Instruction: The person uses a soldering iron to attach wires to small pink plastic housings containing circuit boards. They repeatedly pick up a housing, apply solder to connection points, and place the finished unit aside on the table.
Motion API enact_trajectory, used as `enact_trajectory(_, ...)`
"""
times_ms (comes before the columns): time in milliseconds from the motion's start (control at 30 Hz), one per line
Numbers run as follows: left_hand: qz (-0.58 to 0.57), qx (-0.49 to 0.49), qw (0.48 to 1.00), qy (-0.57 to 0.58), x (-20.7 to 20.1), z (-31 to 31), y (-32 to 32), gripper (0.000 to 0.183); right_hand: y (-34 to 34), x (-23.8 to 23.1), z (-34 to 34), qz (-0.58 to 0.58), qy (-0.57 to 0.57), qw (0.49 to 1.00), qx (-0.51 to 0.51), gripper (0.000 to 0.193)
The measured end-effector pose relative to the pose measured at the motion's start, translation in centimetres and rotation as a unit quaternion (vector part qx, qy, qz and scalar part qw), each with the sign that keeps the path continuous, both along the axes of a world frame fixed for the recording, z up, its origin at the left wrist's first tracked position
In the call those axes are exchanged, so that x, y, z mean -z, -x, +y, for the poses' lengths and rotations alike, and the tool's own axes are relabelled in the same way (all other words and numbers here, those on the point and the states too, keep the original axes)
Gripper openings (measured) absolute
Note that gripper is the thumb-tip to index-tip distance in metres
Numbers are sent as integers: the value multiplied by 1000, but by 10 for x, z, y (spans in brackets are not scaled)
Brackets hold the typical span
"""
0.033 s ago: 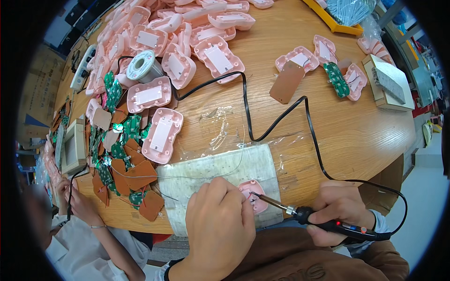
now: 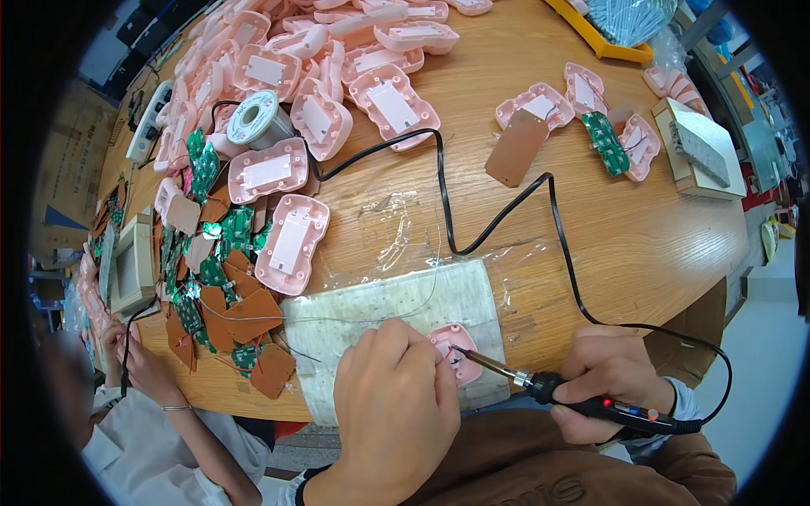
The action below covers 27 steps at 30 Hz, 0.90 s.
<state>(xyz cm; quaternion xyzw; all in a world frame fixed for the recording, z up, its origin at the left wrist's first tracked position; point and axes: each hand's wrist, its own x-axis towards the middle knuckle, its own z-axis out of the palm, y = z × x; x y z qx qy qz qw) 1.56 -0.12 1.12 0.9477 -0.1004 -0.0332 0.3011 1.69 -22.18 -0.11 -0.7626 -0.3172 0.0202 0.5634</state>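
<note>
My right hand (image 2: pixel 612 384) is closed round the handle of a black soldering iron (image 2: pixel 591 403), which has a small red light lit. The iron's metal tip points left and reaches into a small pink plastic shell (image 2: pixel 467 371) on a pale cloth mat (image 2: pixel 388 299). Over the shell's left side, my left hand (image 2: pixel 396 405) is closed, its fingertips bent down; what they grip is hidden behind the knuckles. A short red wire shows in the shell near these fingertips. Thin solder wire (image 2: pixel 371 320) curves across the mat just beyond my left hand.
Pink shells (image 2: pixel 392 101) pile up at the back, beside a solder spool (image 2: pixel 257 121). Green circuit boards and brown boards (image 2: pixel 253 312) heap at left. The iron's black cord (image 2: pixel 447 194) loops across the table. A co-worker's hands (image 2: pixel 139 358) are at far left.
</note>
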Motion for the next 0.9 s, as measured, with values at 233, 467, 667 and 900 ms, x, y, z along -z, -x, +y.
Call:
enact_trajectory(233,18,6,1000,-18,-2,-1,-3,12,-7,-1,-4,-22,11,999,-22,20)
enact_trajectory(467,12,6,1000,-17,-2,-1,-2,10,-1,-2,-14,-10,-16,999,39,23)
enact_trajectory(667,8,4,1000,2,3,3,2,10,7,3,-15,-14,-28,998,46,24)
enact_trajectory(900,22,9,1000,-14,4,4,4,10,13,8,-21,-31,-45,997,56,25)
